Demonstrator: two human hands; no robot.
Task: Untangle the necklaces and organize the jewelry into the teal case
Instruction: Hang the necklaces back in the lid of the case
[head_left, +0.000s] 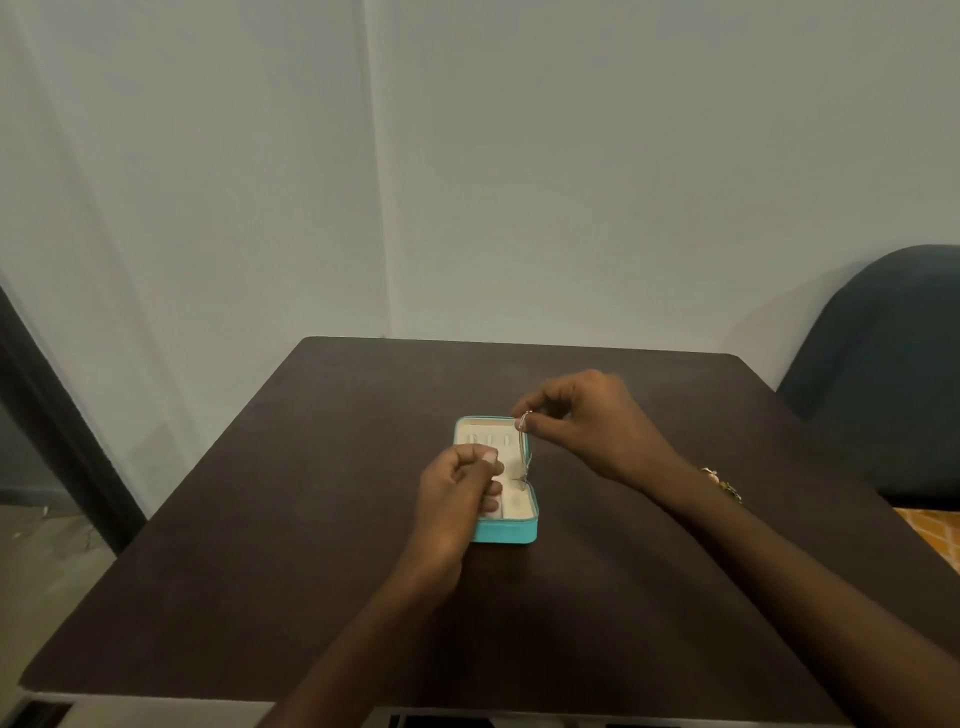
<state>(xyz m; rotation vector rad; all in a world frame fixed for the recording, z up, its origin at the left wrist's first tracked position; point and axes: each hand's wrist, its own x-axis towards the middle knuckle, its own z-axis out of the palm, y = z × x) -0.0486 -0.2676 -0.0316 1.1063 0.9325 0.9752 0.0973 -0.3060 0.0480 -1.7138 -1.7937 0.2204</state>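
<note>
Right hand (587, 415) pinches a thin silver necklace (525, 415) above the open teal case (506, 535); left hand (457, 488), fingers curled, pinches its lower end.

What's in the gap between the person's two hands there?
In the head view, a thin silvery necklace chain runs from the right hand down toward the left hand, above the open teal jewelry case with cream lining on the dark table.

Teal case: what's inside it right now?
The teal case lies open with a cream lining; three small pale tabs in the far half. The left hand covers the near-left compartments, so contents there are hidden.
</note>
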